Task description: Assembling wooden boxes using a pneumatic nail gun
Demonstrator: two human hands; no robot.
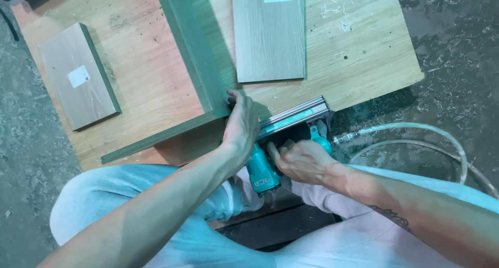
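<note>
Plywood sheet [145,86], laid flat on a dusty concrete floor [452,49], serves as the bench for a seated person seen from above, knees in pale trousers either side of the work. On it stand two green-edged boards [195,55] set upright and meeting in a corner at the sheet's near edge, with one grey wood-grain panel [267,34] lying flat beyond the corner and a second labelled panel [78,75] well apart to the left. A teal pneumatic nail gun [275,143], its silver magazine angled up to the right, sits with its nose against the outside of that corner, a clear air hose [416,138] looping away over the floor. The left hand [240,126] is pressed over the joint, fingers curled on the board's top edge just beside the nose of the tool. The right hand [304,161] is wrapped around the gun's grip; whether a finger rests on the trigger cannot be told. Risk here, by judgement: a fastener glancing off or breaking out of the thin board edge could reach the steadying fingers, and a slip of the boards would leave the corner out of square.
</note>
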